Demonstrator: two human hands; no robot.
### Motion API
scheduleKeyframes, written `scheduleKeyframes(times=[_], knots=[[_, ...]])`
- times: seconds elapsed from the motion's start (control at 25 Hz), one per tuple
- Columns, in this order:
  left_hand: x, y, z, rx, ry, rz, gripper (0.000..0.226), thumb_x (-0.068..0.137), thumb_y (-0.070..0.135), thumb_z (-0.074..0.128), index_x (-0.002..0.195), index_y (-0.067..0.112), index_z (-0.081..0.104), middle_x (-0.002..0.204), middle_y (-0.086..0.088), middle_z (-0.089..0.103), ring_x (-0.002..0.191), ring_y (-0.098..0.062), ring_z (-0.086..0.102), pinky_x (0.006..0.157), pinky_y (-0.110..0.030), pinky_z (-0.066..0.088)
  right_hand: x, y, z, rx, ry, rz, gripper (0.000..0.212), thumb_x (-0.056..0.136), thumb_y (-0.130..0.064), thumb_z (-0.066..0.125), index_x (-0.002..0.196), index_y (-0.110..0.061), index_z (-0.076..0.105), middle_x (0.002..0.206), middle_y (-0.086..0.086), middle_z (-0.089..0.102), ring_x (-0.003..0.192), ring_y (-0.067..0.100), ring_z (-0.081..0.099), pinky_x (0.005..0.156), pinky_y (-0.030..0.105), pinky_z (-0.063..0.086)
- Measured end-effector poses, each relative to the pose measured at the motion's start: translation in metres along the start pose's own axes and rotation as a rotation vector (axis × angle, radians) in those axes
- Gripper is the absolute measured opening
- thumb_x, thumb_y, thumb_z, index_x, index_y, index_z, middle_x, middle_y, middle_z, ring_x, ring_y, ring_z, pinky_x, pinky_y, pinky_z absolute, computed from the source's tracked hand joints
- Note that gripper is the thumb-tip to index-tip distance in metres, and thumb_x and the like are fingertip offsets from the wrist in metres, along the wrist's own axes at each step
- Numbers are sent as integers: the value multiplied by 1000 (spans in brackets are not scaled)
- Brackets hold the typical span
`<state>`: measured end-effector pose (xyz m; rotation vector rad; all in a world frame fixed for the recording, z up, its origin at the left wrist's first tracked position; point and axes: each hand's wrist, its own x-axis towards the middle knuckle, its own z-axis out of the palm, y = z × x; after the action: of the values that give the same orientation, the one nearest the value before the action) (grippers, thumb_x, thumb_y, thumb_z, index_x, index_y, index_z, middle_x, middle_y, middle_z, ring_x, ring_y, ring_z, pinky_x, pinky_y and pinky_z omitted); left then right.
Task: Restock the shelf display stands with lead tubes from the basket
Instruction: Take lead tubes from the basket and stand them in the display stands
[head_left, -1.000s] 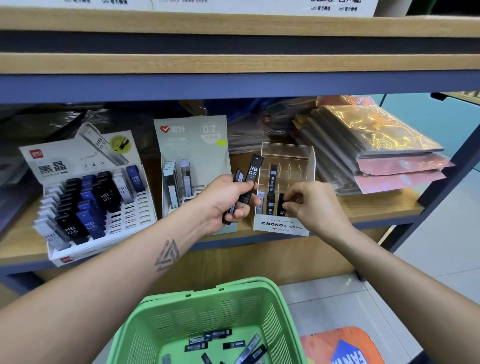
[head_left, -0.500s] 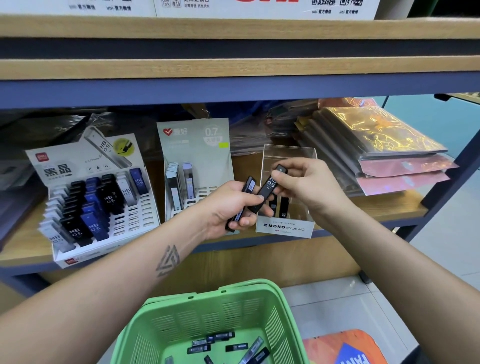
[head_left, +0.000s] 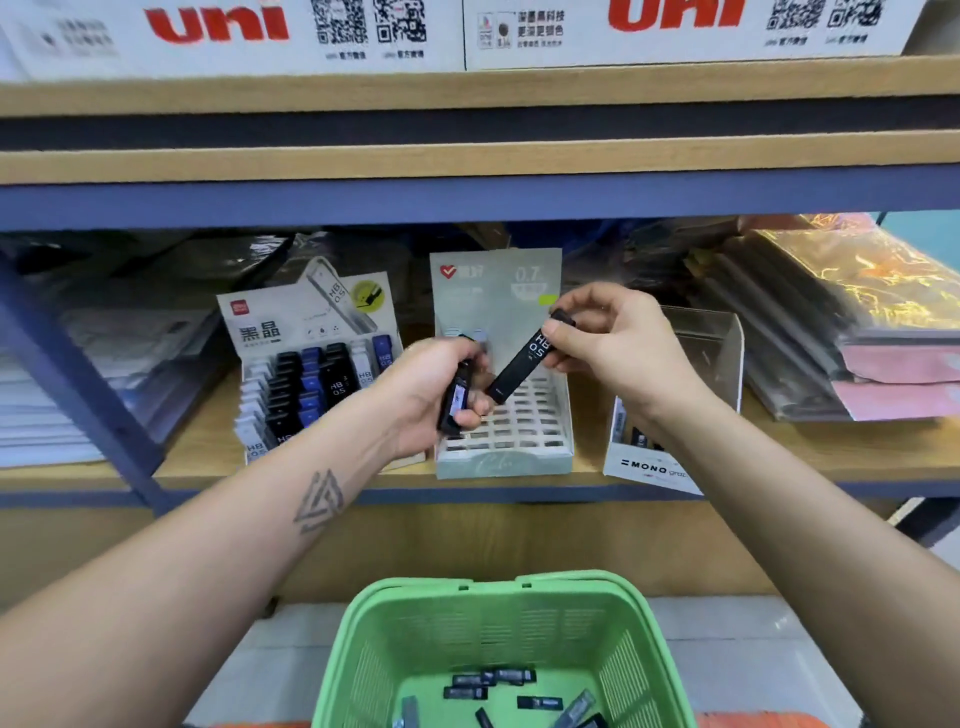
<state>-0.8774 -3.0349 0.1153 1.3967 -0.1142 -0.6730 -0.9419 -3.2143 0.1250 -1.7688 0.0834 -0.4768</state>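
Observation:
My right hand (head_left: 613, 343) pinches the top of a black lead tube (head_left: 527, 358) marked HB 0.5, held slanted in front of the grey-green 0.7 stand (head_left: 504, 457). My left hand (head_left: 431, 392) grips another dark lead tube (head_left: 456, 400) just left of it. The white stand (head_left: 291, 332) at left carries several black, blue and grey tubes. The clear MONO stand (head_left: 654, 467) sits at right, partly behind my right forearm. Below, the green basket (head_left: 498, 623) has several loose tubes (head_left: 493, 680) on its bottom.
The stands rest on a wooden shelf (head_left: 208, 452) with a blue front rail. Stacked plastic packets (head_left: 852, 332) fill the shelf's right end, paper stacks (head_left: 78, 395) the left. A blue diagonal brace (head_left: 78, 384) crosses at left. White uni boxes (head_left: 467, 31) stand on the shelf above.
My right hand left the MONO stand, took the black HB 0.5 tube from my left hand and carried it left before the 0.7 stand. The view shifted right and up.

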Motion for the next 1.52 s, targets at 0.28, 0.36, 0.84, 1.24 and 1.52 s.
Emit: scheduleKeyframes(times=[0.28, 0.36, 0.84, 1.24, 1.52], knots=[[-32, 31, -79, 32, 197, 120, 33, 106, 25, 40, 105, 2, 64, 70, -6, 54, 55, -13, 44, 51, -24, 34, 12, -22, 72, -275, -156, -154, 8, 91, -10, 73, 94, -17, 70, 91, 4, 73, 76, 17, 74, 78, 38, 63], [-34, 37, -97, -30, 226, 123, 44, 104, 31, 34, 109, 1, 66, 69, -3, 53, 56, -12, 43, 53, -25, 34, 21, -20, 95, -438, -187, -219, 10, 92, -12, 71, 98, -19, 71, 92, 1, 73, 82, 16, 72, 82, 40, 60], [-43, 41, -141, -149, 415, 312, 14, 96, -11, 53, 93, 2, 50, 87, -20, 64, 74, -31, 66, 76, -49, 59, 58, 10, 184, -620, -247, -276, 18, 83, -11, 80, 96, -22, 74, 93, -3, 71, 90, 15, 68, 85, 33, 57], [-50, 44, -143, -124, 401, 313, 14, 95, -12, 53, 90, 1, 52, 93, -23, 66, 78, -31, 67, 84, -50, 57, 60, 9, 201, -727, -417, -292, 16, 86, -5, 75, 92, -19, 73, 98, 4, 71, 93, 21, 67, 86, 40, 57], [-52, 50, -146, -149, 430, 343, 19, 96, -11, 53, 114, -4, 52, 107, -30, 63, 76, -30, 67, 77, -46, 59, 46, 21, 204, -775, -343, -386, 36, 95, -12, 66, 130, -20, 66, 117, 1, 63, 109, 24, 61, 89, 39, 53]])
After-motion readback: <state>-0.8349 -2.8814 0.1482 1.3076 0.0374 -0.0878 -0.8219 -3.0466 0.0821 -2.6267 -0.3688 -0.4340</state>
